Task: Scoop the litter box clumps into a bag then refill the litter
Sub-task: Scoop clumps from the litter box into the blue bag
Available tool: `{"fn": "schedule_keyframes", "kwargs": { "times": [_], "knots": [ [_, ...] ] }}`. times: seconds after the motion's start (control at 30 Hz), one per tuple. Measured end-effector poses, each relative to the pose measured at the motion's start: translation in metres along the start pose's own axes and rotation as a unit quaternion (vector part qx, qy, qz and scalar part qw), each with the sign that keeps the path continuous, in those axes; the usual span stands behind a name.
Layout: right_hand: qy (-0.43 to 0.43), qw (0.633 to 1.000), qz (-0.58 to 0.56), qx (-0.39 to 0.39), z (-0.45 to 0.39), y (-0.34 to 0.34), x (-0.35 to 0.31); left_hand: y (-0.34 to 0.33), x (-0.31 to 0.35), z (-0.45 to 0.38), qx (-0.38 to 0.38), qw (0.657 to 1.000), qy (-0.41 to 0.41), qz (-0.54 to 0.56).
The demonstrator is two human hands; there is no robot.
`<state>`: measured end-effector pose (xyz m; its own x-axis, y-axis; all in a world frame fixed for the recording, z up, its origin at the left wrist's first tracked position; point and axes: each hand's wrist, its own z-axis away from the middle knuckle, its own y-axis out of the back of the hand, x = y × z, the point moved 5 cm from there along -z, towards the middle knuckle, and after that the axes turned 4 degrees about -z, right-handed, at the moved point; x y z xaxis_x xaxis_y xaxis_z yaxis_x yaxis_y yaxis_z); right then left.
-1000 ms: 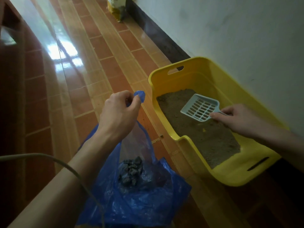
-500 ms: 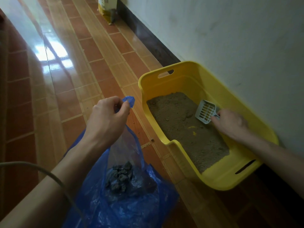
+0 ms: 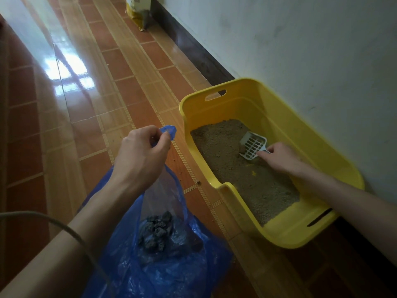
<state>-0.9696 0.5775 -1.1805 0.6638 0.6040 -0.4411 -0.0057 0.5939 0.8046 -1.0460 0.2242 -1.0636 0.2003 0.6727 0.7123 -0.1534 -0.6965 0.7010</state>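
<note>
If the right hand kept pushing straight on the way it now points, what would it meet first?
The right hand grips the white scoop, which points up and left across the litter. It would likely plough through litter first, then meet the far wall of the yellow litter box; depth is uncertain.

Glossy tiled floor (image 3: 90,130), yellow litter box (image 3: 285,235) by the wall, blue bag (image 3: 171,272) beside it

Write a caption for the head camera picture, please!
Right hand digs white scoop into yellow litter box; left hand holds blue bag.
</note>
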Motion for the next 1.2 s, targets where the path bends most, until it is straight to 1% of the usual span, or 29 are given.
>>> {"fn": "schedule_keyframes", "kwargs": {
  "times": [0.13, 0.33, 0.4, 0.5, 0.63, 0.73, 0.9, 1.03, 1.2],
  "knots": [
    [0.018, 1.0, -0.013, -0.013, 0.001, -0.003, -0.007, -0.001, 0.002, 0.0, 0.001, 1.0, 0.002, 0.007],
    [0.021, 0.998, -0.059, -0.028, 0.0, -0.016, -0.014, -0.002, 0.003, 0.0, 0.002, 1.0, 0.002, 0.001],
    [0.016, 0.992, -0.114, -0.045, 0.0, -0.023, -0.015, -0.002, 0.004, 0.0, 0.002, 1.0, -0.001, -0.001],
    [-0.022, 0.971, -0.226, -0.072, 0.001, -0.037, -0.012, -0.003, 0.004, 0.0, 0.0, 1.0, -0.001, -0.001],
    [-0.056, 0.947, -0.304, -0.091, 0.006, -0.048, -0.009, -0.003, 0.004, -0.001, 0.001, 1.0, -0.002, 0.0],
    [-0.047, 0.929, -0.357, -0.086, 0.013, -0.051, -0.012, -0.004, 0.003, -0.001, 0.002, 1.0, -0.001, 0.001],
    [-0.01, 0.916, -0.397, -0.064, 0.023, -0.044, -0.024, -0.005, 0.003, -0.002, -0.001, 1.0, -0.007, -0.004],
    [0.02, 0.918, -0.394, -0.041, 0.029, -0.039, -0.029, -0.006, 0.004, -0.003, -0.005, 1.0, -0.011, 0.007],
    [0.034, 0.918, -0.392, -0.041, 0.036, -0.041, -0.029, -0.003, 0.004, -0.002, 0.002, 1.0, -0.012, -0.002]
  ]
}}
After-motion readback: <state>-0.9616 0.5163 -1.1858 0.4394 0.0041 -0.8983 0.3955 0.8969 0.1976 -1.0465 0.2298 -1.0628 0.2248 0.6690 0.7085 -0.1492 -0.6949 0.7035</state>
